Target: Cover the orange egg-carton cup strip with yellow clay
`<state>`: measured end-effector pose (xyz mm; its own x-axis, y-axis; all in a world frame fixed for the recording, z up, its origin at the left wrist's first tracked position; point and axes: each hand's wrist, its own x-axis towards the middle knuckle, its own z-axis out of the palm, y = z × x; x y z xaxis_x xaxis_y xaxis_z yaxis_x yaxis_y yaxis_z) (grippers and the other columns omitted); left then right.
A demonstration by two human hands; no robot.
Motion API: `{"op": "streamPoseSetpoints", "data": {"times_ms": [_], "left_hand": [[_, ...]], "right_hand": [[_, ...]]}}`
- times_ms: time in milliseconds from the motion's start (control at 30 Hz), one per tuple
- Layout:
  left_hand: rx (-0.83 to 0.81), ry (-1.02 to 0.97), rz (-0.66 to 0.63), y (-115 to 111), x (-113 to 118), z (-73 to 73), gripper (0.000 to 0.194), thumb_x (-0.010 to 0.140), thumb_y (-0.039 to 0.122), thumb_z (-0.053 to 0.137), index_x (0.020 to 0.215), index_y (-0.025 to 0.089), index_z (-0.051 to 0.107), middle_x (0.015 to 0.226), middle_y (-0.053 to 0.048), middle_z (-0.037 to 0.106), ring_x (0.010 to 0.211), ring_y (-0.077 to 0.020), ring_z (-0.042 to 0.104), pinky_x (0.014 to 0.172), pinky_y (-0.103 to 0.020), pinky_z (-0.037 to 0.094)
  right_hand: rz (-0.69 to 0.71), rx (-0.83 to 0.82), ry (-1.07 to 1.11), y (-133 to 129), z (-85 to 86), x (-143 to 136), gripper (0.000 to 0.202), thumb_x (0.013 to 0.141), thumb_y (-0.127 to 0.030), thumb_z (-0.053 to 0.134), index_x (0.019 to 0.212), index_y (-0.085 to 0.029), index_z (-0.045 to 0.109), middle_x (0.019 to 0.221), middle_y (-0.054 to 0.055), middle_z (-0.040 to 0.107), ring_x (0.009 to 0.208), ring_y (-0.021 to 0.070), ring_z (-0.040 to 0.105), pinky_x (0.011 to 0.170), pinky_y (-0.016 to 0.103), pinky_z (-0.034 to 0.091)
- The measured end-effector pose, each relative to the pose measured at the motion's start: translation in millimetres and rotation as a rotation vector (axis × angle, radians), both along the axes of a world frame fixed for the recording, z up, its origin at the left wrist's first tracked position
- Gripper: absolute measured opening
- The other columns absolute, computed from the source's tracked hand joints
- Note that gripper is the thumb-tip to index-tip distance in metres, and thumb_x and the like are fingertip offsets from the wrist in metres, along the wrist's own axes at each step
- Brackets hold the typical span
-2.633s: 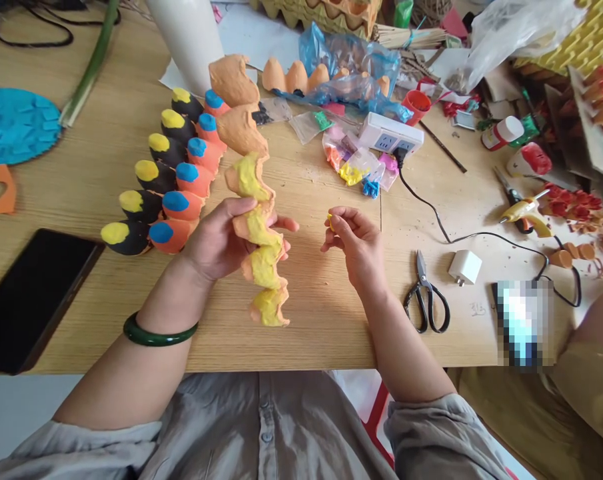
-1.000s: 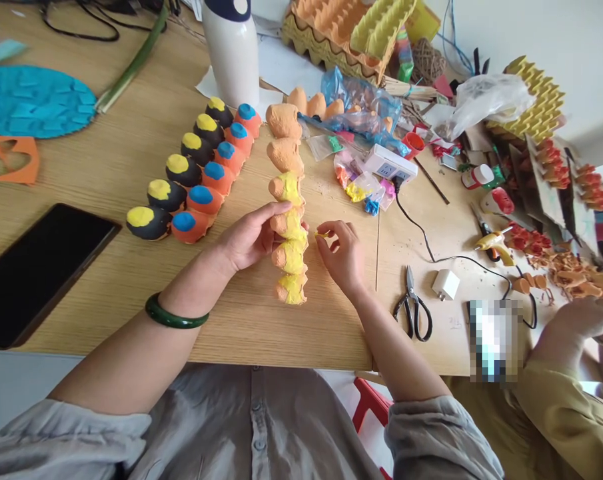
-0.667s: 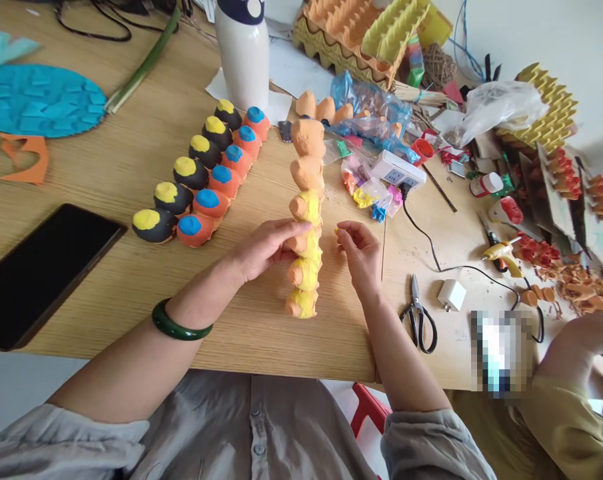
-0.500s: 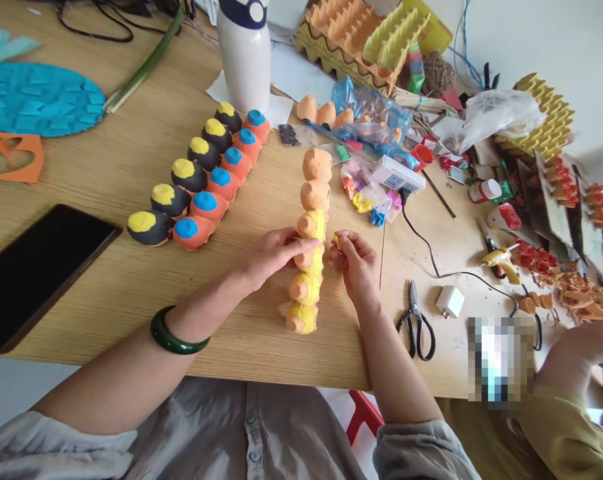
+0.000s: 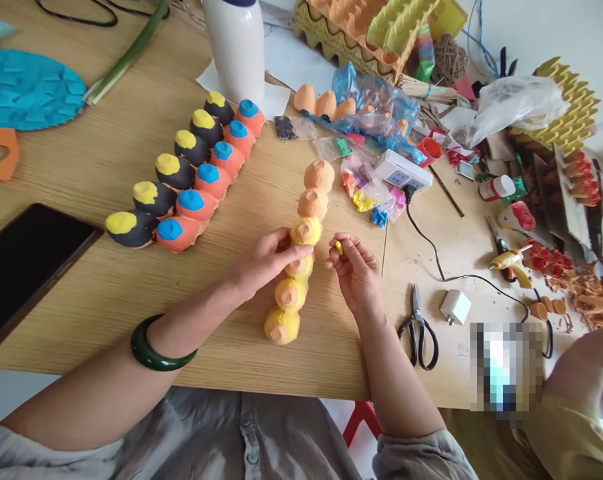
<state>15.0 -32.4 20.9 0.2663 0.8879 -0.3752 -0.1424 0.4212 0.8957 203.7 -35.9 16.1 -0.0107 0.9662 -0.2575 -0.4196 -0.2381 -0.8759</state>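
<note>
My left hand (image 5: 274, 263) grips the middle of an orange egg-carton strip (image 5: 313, 203), thumb on top and fingers at its far left side. Yellow clay covers the lower cups around their bare orange tips, while the two farthest cups are plain orange. Just right of the strip, my right hand (image 5: 356, 270) pinches a small bit of yellow clay (image 5: 338, 247) between thumb and fingers, apart from the strip. On the left lie two finished-looking rows: black cups (image 5: 146, 217) topped yellow and coral cups (image 5: 184, 230) topped blue.
Bags of coloured clay (image 5: 368, 197) lie beside a white power strip (image 5: 404, 171), whose cord runs rightward. Scissors (image 5: 418, 327) and a white charger (image 5: 455, 307) sit right of my right hand. A phone (image 5: 36, 267) lies left; another person's arm (image 5: 578, 367) rests at right.
The strip has been turned in my left hand, so its tips face up more and its near end has swung left. My right hand still pinches the yellow clay.
</note>
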Motion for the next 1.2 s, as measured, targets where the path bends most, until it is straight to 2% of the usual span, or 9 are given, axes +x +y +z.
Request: {"op": "streamPoseSetpoints", "data": {"times_ms": [133, 233, 367, 467, 600, 667, 733, 933, 1200], "left_hand": [[0.15, 0.123, -0.048, -3, 1, -4.4, 0.036, 0.086, 0.05, 0.078, 0.107, 0.022, 0.069, 0.094, -0.002, 0.07, 0.087, -0.0203, 0.064, 0.076, -0.033, 0.05], [0.299, 0.367, -0.043, -8, 0, -3.0, 0.037, 0.09, 0.053, 0.074, 0.109, 0.021, 0.07, 0.094, -0.004, 0.072, 0.083, -0.0215, 0.064, 0.074, -0.034, 0.05], [0.59, 0.837, 0.102, -10, -6, -5.1, 0.04, 0.088, 0.061, 0.074, 0.099, 0.023, 0.073, 0.093, -0.007, 0.071, 0.089, -0.027, 0.064, 0.074, -0.036, 0.048], [0.691, 1.002, 0.183, -6, -11, -7.9, 0.043, 0.089, 0.065, 0.074, 0.096, 0.023, 0.074, 0.095, -0.01, 0.072, 0.093, -0.03, 0.065, 0.078, -0.038, 0.049], [0.876, 0.91, 0.256, -3, -12, -1.4, 0.026, 0.097, 0.044, 0.072, 0.114, 0.025, 0.076, 0.107, -0.008, 0.074, 0.099, -0.0266, 0.067, 0.09, -0.039, 0.052], [0.995, 0.78, 0.2, -5, -10, 4.1, 0.02, 0.103, 0.029, 0.065, 0.119, 0.027, 0.077, 0.11, -0.005, 0.075, 0.104, -0.0233, 0.069, 0.096, -0.037, 0.053], [1.092, 0.679, 0.142, -6, -6, 7.1, 0.024, 0.104, 0.022, 0.062, 0.122, 0.027, 0.077, 0.112, -0.005, 0.076, 0.107, -0.021, 0.069, 0.098, -0.035, 0.054], [1.133, 0.597, 0.073, -5, -4, 0.9, 0.023, 0.102, 0.024, 0.067, 0.121, 0.029, 0.08, 0.112, -0.004, 0.079, 0.108, -0.0204, 0.07, 0.099, -0.036, 0.057], [1.04, 0.516, 0.126, -5, -5, 5.1, 0.011, 0.1, 0.028, 0.071, 0.097, 0.026, 0.082, 0.095, -0.003, 0.081, 0.097, -0.0198, 0.072, 0.093, -0.037, 0.058]], "right_hand": [[0.025, -0.008, 0.013, 1, -2.7, 1, 0.021, 0.085, -0.041, 0.084, 0.095, -0.023, 0.081, 0.1, 0.003, 0.077, 0.084, 0.014, 0.07, 0.08, 0.029, 0.066], [0.053, 0.003, -0.012, 0, -3.6, 2, 0.022, 0.079, -0.034, 0.088, 0.098, -0.026, 0.08, 0.106, 0.002, 0.078, 0.09, 0.0149, 0.072, 0.088, 0.032, 0.066], [0.054, 0.009, -0.08, -2, -4.7, 2, 0.032, 0.077, -0.038, 0.091, 0.102, -0.025, 0.076, 0.099, 0.002, 0.077, 0.083, 0.0154, 0.072, 0.082, 0.034, 0.067], [0.029, 0.061, -0.148, -5, -3.3, -1, 0.037, 0.078, -0.039, 0.092, 0.107, -0.025, 0.072, 0.097, 0.001, 0.077, 0.079, 0.0146, 0.073, 0.078, 0.033, 0.067], [-0.015, 0.199, -0.277, -12, 1.5, -7, 0.03, 0.087, -0.033, 0.087, 0.112, -0.027, 0.071, 0.1, -0.001, 0.075, 0.077, 0.0119, 0.074, 0.08, 0.031, 0.067], [-0.002, 0.243, -0.314, -16, 3.6, -8, 0.032, 0.09, -0.032, 0.084, 0.118, -0.029, 0.07, 0.101, -0.001, 0.075, 0.077, 0.0119, 0.075, 0.081, 0.031, 0.067], [0.03, 0.269, -0.335, -18, 5.3, -9, 0.036, 0.091, -0.034, 0.083, 0.123, -0.03, 0.068, 0.102, -0.001, 0.075, 0.079, 0.0133, 0.075, 0.083, 0.034, 0.068], [0.143, 0.312, -0.35, -20, 10.0, -7, 0.042, 0.093, -0.036, 0.08, 0.132, -0.032, 0.064, 0.104, 0.001, 0.078, 0.086, 0.0176, 0.077, 0.087, 0.04, 0.069], [0.191, 0.223, -0.251, -18, 18.4, -6, 0.038, 0.092, -0.045, 0.081, 0.124, -0.028, 0.069, 0.1, 0.002, 0.08, 0.077, 0.017, 0.076, 0.074, 0.037, 0.07]]}}
